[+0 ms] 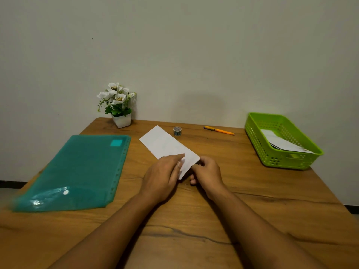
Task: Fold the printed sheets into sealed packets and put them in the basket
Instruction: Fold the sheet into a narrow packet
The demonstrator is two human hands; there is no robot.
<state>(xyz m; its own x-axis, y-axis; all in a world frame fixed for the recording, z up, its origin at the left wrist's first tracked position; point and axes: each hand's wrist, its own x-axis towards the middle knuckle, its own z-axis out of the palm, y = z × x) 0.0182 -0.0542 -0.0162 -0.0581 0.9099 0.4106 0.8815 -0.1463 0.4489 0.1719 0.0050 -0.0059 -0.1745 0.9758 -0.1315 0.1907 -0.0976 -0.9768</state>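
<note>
Both forearms reach in from the bottom edge and meet over the middle of the surface. My left hand lies palm down, fingers stretched flat over the near end of the sheet, pressing it down; that grip is flat and spread, not closed around anything. My right hand curls at the sheet's near right corner, fingertips pinching the paper edge. I cannot make out how much paper sits under the hands. The sheet is folded long and lies diagonally, its far end pointing toward the tape. Any print on it is too faint to read. At far right stands the basket, with white paper inside, partly hidden by its wall. A teal folder lies left, blurred at its near corner.
</note>
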